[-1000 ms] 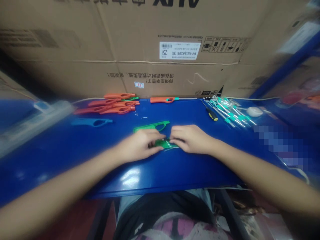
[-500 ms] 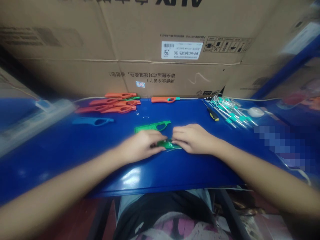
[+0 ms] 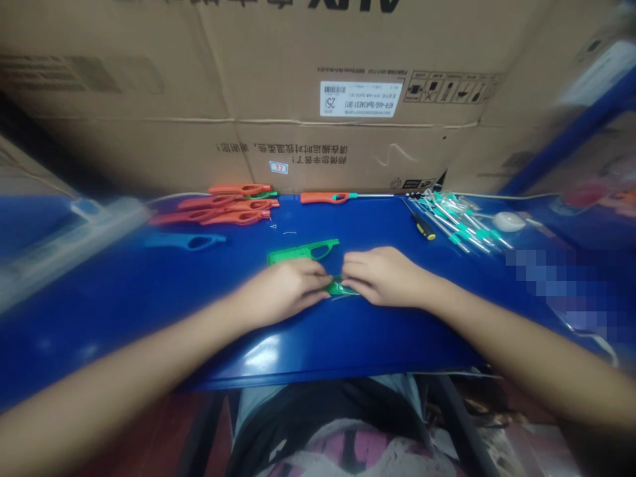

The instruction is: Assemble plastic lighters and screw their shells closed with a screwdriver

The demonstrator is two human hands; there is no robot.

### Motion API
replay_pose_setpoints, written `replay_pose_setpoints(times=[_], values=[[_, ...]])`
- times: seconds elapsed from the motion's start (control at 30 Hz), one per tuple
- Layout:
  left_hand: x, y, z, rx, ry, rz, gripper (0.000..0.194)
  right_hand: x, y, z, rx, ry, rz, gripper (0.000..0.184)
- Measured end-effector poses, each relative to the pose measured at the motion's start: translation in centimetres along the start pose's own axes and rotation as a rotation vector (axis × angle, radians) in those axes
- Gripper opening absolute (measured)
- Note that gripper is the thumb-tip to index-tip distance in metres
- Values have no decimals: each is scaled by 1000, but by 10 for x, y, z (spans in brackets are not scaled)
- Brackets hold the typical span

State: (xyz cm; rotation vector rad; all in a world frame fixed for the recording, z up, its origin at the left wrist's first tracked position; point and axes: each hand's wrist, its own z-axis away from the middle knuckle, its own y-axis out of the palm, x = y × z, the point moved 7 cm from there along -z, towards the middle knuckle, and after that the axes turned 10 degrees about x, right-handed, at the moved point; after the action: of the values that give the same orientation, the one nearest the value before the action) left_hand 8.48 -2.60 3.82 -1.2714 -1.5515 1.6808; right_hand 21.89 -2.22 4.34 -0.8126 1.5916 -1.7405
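Observation:
Low over the blue tabletop, my left hand [image 3: 293,288] and my right hand [image 3: 380,275] face each other, both closed on a green lighter casing half [image 3: 340,287]. Only its middle shows between my fingers, with a thin pale wire or strip at its near side. My hands cover both its ends. Just beyond my left hand lies another green casing half [image 3: 298,253] with a looped trigger opening; its lower edge is partly behind the hand.
Several orange lighter casings [image 3: 223,215] are piled at the back left, with a blue casing [image 3: 186,241] nearer. An orange lighter [image 3: 325,198] with a metal tube lies by the cardboard box [image 3: 278,79]. A screwdriver [image 3: 424,228] and several metal tubes [image 3: 460,222] lie right.
My left fingers have shifted slightly to the right along the green casing half, covering more of it. My right hand has hardly moved.

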Motion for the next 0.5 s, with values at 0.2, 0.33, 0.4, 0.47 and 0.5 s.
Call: replay_pose_setpoints(times=[0.2, 0.33, 0.4, 0.47, 0.5], values=[[-6, -4, -1, 39, 8, -122, 28, -3, -2, 1, -31, -7, -81, 19], [-9, -5, 0, 23, 31, -212, 29, -5, -5, 5, -45, -44, -109, 17], [-8, -5, 0, 18, 33, -216, 28, -6, -7, 7, -44, -52, -127, 16], [-6, -4, 1, 17, 12, -192, 27, -8, -8, 8, -47, -47, -143, 16], [-4, -4, 1, 18, 1, -177, 27, -9, -9, 9, -49, -43, -152, 16]])
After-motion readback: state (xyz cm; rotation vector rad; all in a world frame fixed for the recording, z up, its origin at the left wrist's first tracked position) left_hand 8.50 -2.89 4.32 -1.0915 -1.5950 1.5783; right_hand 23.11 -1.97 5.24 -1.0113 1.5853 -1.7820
